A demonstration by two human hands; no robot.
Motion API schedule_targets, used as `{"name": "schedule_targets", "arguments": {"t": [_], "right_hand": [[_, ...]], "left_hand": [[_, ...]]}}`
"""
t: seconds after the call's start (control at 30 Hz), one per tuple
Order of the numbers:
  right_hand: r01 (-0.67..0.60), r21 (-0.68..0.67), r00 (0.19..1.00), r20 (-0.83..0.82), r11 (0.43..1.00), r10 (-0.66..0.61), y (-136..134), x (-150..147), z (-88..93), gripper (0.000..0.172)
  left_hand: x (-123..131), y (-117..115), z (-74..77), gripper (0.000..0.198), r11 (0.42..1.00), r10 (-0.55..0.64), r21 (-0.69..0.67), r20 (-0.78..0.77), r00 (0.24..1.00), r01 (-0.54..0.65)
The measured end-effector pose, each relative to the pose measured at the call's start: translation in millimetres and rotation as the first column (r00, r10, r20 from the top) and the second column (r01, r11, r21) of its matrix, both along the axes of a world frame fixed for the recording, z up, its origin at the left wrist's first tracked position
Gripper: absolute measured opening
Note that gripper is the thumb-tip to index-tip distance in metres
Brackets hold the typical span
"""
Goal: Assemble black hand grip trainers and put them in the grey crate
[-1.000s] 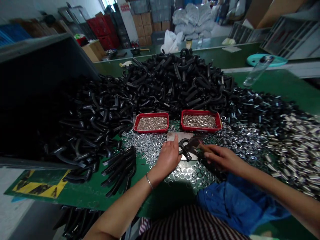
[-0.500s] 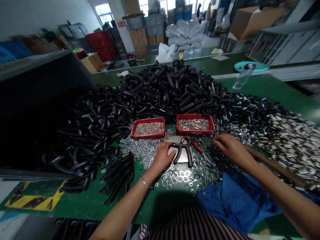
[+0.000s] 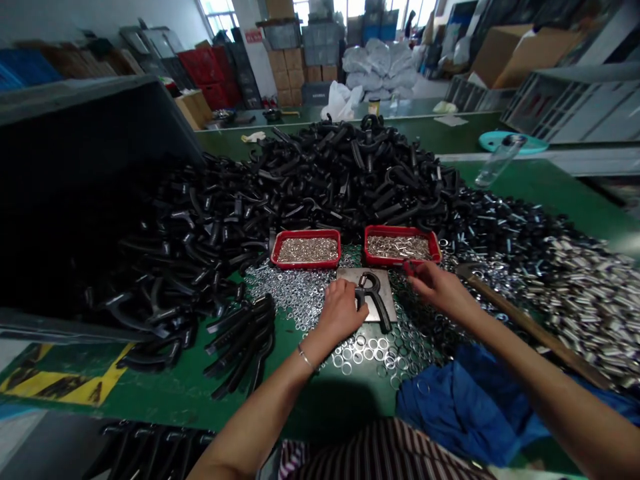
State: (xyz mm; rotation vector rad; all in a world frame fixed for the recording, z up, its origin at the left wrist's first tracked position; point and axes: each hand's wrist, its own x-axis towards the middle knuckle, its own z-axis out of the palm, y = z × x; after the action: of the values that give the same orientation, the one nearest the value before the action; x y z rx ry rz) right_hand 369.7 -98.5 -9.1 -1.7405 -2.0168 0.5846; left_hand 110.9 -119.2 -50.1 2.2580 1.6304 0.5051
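A black plastic hand-grip exerciser (image 3: 373, 300) with a coiled spring is laid flat on a bare rectangular steel plate (image 3: 351, 275), near the middle of a green work table (image 3: 165, 393). Its handle is touched by the fingertips of the bare left hand (image 3: 341, 311), which is rested on the plate edge with the fingers lightly extended; whether it is clenched cannot be told. The right hand (image 3: 440, 288) is held just beside the plate, its fingers curled and pinched around a small red-handled item (image 3: 409, 267), seen only in part. Around the plate are spread loose bright steel washers (image 3: 285, 293). Two shallow red plastic trays (image 3: 306, 233) are set side by side just beyond it, each filled with small metal parts. A large heap of black curved plastic handles (image 3: 350, 173) is banked behind the trays, leaving little open room there. A wood-handled hammer (image 3: 525, 323) is lying to the right, beside silver metal sleeves (image 3: 590, 313). A crumpled blue cloth (image 3: 450, 400) is lying near the table's front edge.
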Motion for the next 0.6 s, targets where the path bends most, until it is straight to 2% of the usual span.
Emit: {"name": "schedule_targets", "arguments": {"t": [0.07, 0.13, 0.2, 0.27, 0.43, 0.6], "right_hand": [[0.004, -0.041, 0.966, -0.258, 0.999, -0.015, 7, -13, 5.9, 0.031], [-0.03, -0.101, 0.856, -0.516, 0.994, -0.027, 14, -32, 6.4, 0.032], [-0.04, -0.134, 0.733, -0.678, 0.99, -0.062, 18, -52, 0.0, 0.034], [-0.017, -0.15, 0.688, -0.72, 0.988, -0.097, 19, -65, -12.0, 0.037], [0.042, -0.178, 0.676, -0.719, 0.983, -0.159, 15, -70, -42.2, 0.039], [0.04, -0.229, 0.637, -0.744, 0.973, -0.201, 13, -63, -47.1, 0.036]], "left_hand": [[-1, -1, -2.9, 0.04, 1.0, -0.025, -0.003, 0.038, 0.999, 0.025], [-2, 0, -5.6, 0.04, 0.998, -0.06, 0.003, 0.088, 0.994, 0.06], [-3, 2, -7.5, 0.041, 0.997, -0.078, 0.014, 0.127, 0.989, 0.077], [-4, 3, -8.7, 0.042, 0.997, -0.076, 0.017, 0.147, 0.986, 0.074], [-6, 2, -11.9, 0.045, 0.998, -0.065, -0.006, 0.189, 0.98, 0.067], [-5, 3, -16.5, 0.047, 0.996, -0.056, -0.05, 0.215, 0.975, 0.068]]}}
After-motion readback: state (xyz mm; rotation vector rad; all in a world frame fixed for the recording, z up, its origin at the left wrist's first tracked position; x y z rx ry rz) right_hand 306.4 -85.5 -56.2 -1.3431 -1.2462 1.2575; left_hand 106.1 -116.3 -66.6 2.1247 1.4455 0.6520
